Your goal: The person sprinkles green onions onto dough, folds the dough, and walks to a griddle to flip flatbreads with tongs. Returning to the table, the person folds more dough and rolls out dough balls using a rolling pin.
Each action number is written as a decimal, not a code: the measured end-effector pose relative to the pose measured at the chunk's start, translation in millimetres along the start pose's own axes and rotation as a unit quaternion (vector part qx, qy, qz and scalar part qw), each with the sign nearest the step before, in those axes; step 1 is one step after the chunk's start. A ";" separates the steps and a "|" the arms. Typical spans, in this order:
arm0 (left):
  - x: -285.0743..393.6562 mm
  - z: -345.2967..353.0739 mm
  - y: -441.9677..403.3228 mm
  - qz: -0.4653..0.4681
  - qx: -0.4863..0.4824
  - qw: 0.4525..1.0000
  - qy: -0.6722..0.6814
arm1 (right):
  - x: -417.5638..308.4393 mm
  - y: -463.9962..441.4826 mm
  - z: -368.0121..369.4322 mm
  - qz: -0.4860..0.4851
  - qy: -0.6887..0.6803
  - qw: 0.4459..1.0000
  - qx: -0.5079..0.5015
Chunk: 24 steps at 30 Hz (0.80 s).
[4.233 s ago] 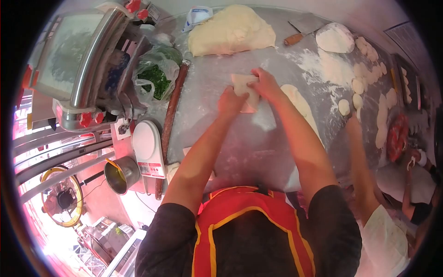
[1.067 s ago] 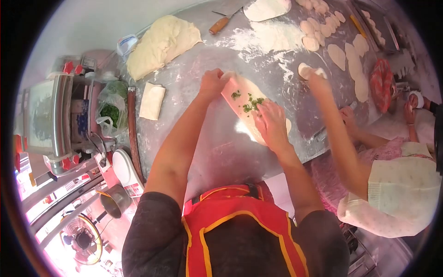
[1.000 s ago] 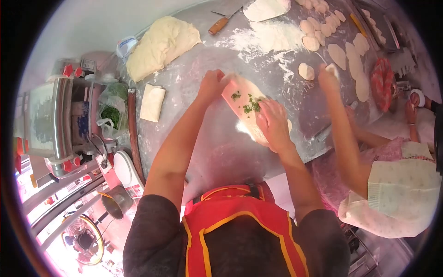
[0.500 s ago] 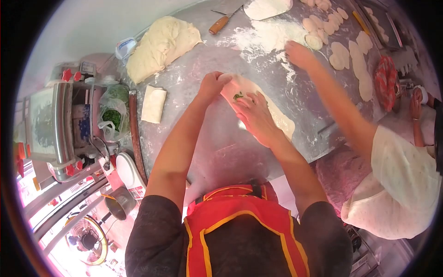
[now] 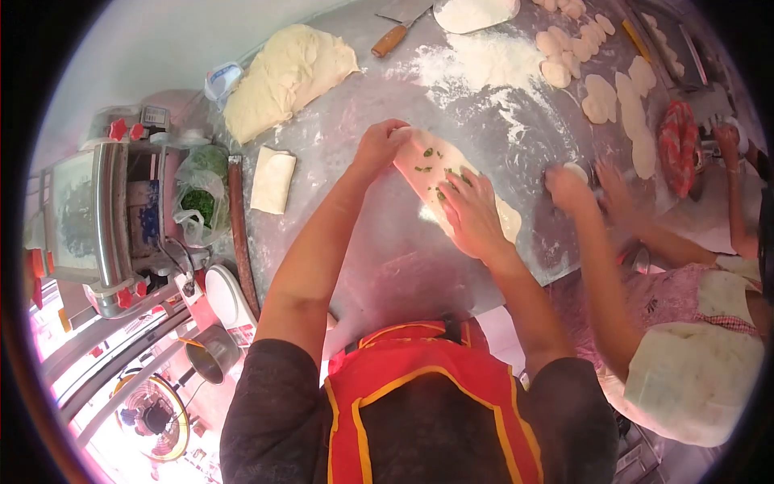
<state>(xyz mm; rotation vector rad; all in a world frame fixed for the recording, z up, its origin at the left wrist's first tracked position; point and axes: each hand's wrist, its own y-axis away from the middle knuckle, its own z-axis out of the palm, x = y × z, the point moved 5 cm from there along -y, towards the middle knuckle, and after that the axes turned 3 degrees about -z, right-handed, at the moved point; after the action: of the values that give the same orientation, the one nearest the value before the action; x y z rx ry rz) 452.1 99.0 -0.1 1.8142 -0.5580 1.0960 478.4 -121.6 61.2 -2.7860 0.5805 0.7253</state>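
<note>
A long flat dough sheet [image 5: 427, 165] lies aslant on the floured metal table [image 5: 379, 234], with bits of green herbs on its upper half. My left hand [image 5: 380, 145] pinches the sheet's upper left end. Over its middle rests my right hand [image 5: 470, 211], fingers spread and touching the dough and the herbs; part of the sheet is hidden under it. To the left lies a folded dough piece [image 5: 272, 180]. A big dough mound [image 5: 289, 79] sits behind that piece.
A co-worker's hands [image 5: 571, 190] are at a small dough round on the right. Round and long dough pieces [image 5: 634, 121] lie beyond. A wooden-handled scraper [image 5: 389, 40], loose flour [image 5: 476, 64], a rolling pin [image 5: 239, 230], a bag of herbs [image 5: 197, 202] and a scale [image 5: 226, 294] surround the work area.
My right hand has slid down the sheet toward its lower right, uncovering more herbs. My left hand stays at the upper end. The co-worker's hand has come back from the flour to the small round.
</note>
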 end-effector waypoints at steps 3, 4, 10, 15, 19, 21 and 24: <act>-1.1 -0.5 -0.7 0.014 0.002 1.000 -0.010 | 2.5 22.3 4.9 -0.001 0.022 1.000 -0.010; -2.2 -0.2 0.2 0.023 0.004 1.000 -0.012 | 3.6 28.6 4.6 0.010 0.020 1.000 -0.022; 12.8 4.7 16.9 0.060 0.024 0.995 -0.076 | 4.7 49.2 -10.5 0.029 0.001 0.999 0.025; 20.2 7.3 25.4 0.080 0.068 0.987 -0.121 | -0.5 32.6 -8.2 0.019 0.028 0.999 0.026; 11.8 4.7 21.3 0.053 0.075 0.994 -0.064 | -2.2 45.2 -17.1 0.014 0.000 0.999 0.040; 23.9 10.5 29.7 0.096 0.078 0.987 -0.105 | -3.7 48.8 -26.8 0.021 -0.034 0.996 0.076; 46.5 36.0 71.1 0.235 0.089 0.939 -0.233 | 3.8 54.2 -27.2 0.045 -0.036 0.993 0.102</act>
<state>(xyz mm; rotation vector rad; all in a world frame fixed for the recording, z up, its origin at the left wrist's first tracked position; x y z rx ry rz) 439.0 36.8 66.8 2.1803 -1.2602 1.0404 470.2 -179.6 77.4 -2.5486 0.7280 0.7370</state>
